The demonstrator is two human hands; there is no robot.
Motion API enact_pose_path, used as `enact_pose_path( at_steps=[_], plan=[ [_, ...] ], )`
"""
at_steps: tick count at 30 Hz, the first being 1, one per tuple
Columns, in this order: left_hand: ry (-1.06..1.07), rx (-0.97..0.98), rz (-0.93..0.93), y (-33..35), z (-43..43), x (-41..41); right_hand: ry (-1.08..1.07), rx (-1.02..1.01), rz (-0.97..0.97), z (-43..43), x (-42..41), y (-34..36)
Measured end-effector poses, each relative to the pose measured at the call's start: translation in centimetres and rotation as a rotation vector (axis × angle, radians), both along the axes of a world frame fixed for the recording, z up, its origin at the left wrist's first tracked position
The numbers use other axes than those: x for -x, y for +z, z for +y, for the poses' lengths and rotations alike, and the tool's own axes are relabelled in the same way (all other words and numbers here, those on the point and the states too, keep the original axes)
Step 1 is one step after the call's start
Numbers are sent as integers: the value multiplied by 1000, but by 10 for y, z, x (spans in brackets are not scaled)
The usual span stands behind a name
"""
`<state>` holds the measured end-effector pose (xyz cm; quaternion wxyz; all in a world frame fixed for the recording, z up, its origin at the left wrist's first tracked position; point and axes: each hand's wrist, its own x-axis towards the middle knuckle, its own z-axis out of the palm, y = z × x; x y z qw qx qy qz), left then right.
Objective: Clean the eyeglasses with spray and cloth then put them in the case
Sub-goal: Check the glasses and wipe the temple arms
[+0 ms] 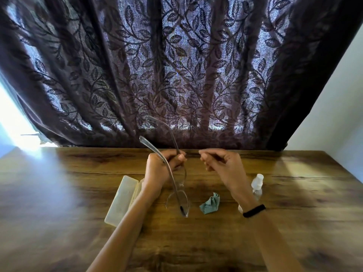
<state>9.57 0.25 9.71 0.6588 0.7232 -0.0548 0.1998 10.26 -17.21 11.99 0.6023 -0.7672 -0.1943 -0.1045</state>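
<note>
Left hand (165,163) grips the clear-framed eyeglasses (177,201) at centre frame, fingers curled round the frame. The lenses hang low and the temples point up toward the dark leaf-patterned curtain (176,75), so the long axis runs near vertical. Right hand (222,165), fingers curled on nothing I can see, sits just right of them (the nearer hand for the crumpled teal cloth (210,203) below it and the small clear spray bottle (257,185)). The open pale plastic case (122,199) lies lower left, beside my left forearm.

— What lies on the wooden surface (186,242)?
— A pale glasses case (122,199) at left, a crumpled teal cloth (209,204) mid-surface, a small clear spray bottle (257,185) standing at right.
</note>
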Motion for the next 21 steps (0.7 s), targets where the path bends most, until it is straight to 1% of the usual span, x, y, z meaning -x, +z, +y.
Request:
enact_pose_path(
  at_steps=[2, 3, 7, 10, 13, 17, 19, 21],
  plan=[
    [-29, -102, 5, 1, -4, 1, 58, -15, -29, 10, 0, 9],
    [-57, -123, 15, 1, -6, 2, 75, -15, -41, 14, -1, 11],
    [-197, -113, 28, 4, -9, 7, 134, 19, -46, 23, -4, 15],
    [-243, -194, 9, 4, -8, 7, 169, -12, 2, 25, -3, 14],
    [-271, -190, 33, 5, -7, 7, 163, -31, 15, 24, -2, 12],
    [-258, -255, 31, 4, -5, 7, 125, 33, -28, 22, -2, 13],
    [-193, -345, 8, 4, -2, 7, 82, 75, -66, 21, -4, 15],
    [-111, -385, -8, 6, 5, 8, 33, 118, -104, 17, -6, 16]
  ],
)
